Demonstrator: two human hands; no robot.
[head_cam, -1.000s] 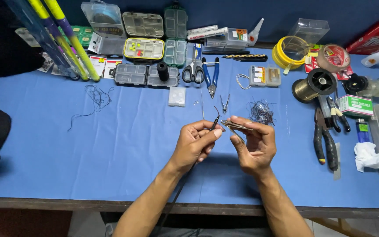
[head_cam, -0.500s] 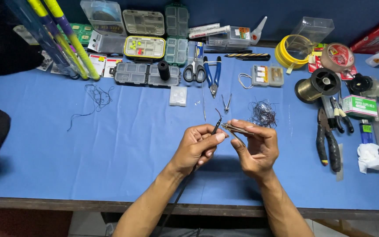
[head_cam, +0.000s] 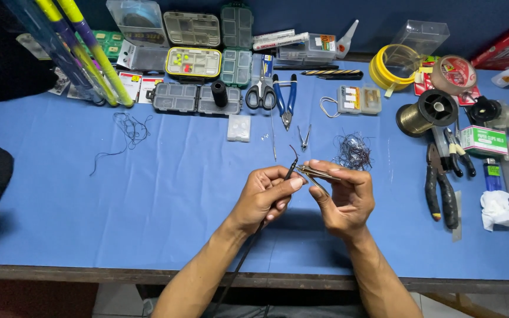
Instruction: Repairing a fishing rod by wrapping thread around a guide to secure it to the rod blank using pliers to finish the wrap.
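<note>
black rod: thin dark rod [head_cam: 290, 169] pinched in the left hand [head_cam: 263, 200] between thumb tip and forefinger, just below its upper end; only a short tip pokes above the fingers.
rod axis: long axis runs from lower left, down past the wrist and off the table edge, up to the right; the tip points away from the body, toward the far tools.
metal tool: small brass-coloured clipper-like tool [head_cam: 316, 173] lies in the right hand [head_cam: 343, 200], gripped between thumb and forefinger on top of the curled fingers.
tool axis: near level, its nose pointing left at the rod tip; the two look to touch, though i cannot tell for sure.
fingers: both hands closed in a pinch, the left on the rod, the right on the tool.
place: both held above the blue cloth [head_cam: 148, 200], near the front middle of the table.
nearby: tangle of dark line [head_cam: 354, 152] just beyond the right hand; scissors [head_cam: 260, 94] and blue pliers [head_cam: 287, 97] further back; black pliers [head_cam: 440, 191] well to the right.
</note>
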